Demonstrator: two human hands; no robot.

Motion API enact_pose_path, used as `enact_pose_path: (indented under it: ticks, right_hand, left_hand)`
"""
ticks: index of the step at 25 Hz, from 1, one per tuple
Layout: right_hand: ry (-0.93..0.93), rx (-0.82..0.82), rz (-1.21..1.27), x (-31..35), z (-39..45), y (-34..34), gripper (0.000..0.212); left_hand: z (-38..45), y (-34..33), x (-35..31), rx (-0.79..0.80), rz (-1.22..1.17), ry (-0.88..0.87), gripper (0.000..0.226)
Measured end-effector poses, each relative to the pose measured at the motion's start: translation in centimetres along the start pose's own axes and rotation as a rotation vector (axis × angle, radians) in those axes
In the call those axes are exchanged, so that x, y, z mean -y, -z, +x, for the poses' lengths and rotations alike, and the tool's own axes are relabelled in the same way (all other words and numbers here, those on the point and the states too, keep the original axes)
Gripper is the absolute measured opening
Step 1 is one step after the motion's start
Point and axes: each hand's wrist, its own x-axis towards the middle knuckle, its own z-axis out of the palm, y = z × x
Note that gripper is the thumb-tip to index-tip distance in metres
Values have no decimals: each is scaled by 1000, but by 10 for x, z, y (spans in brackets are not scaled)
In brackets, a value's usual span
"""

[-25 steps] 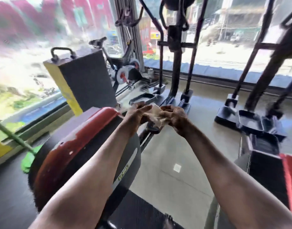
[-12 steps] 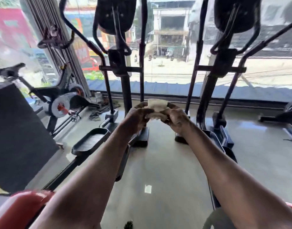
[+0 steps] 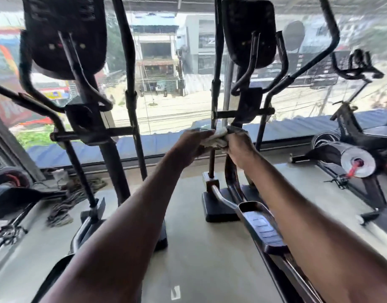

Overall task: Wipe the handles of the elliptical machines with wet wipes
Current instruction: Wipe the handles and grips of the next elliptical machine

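Both hands, left hand (image 3: 193, 144) and right hand (image 3: 239, 147), pinch one crumpled wet wipe (image 3: 217, 138) between closed fingers, seemingly readying it for the elliptical handles (image 3: 218, 62) ahead

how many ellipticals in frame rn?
2. Left elliptical stands left of centre. Right elliptical is at centre-right, behind the hands holding the wet wipe. The machines at the far edges look like bikes; more may sit out of frame.

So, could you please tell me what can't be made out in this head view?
- Wet wipe: mostly covered by the left hand and right hand.
- Handle tops of the right elliptical: cut off by the top edge.
- Left elliptical console: dark against the window, unreadable.
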Motion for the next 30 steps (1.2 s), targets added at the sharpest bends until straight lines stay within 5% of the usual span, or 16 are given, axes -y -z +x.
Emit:
enact_pose_path:
  ticks: [5, 7, 17, 22, 30]
  right_hand:
    - [-15, -16, 213, 3, 110, 12, 15]
    - [2, -16, 112, 11, 172, 18, 11]
    - [257, 129, -96, 118, 436, 5, 23]
    - [523, -40, -253, 180, 541, -1, 36]
    - [942, -360, -773, 248, 676, -3, 31]
  left_hand:
    - [128, 6, -23, 34, 20, -114, 23]
    - [184, 3, -39, 42, 17, -165, 19]
    - [433, 2, -178, -10, 38, -485, 8]
    - [533, 8, -256, -31, 10, -605, 2]
    - [661, -14, -334, 18, -21, -685, 24]
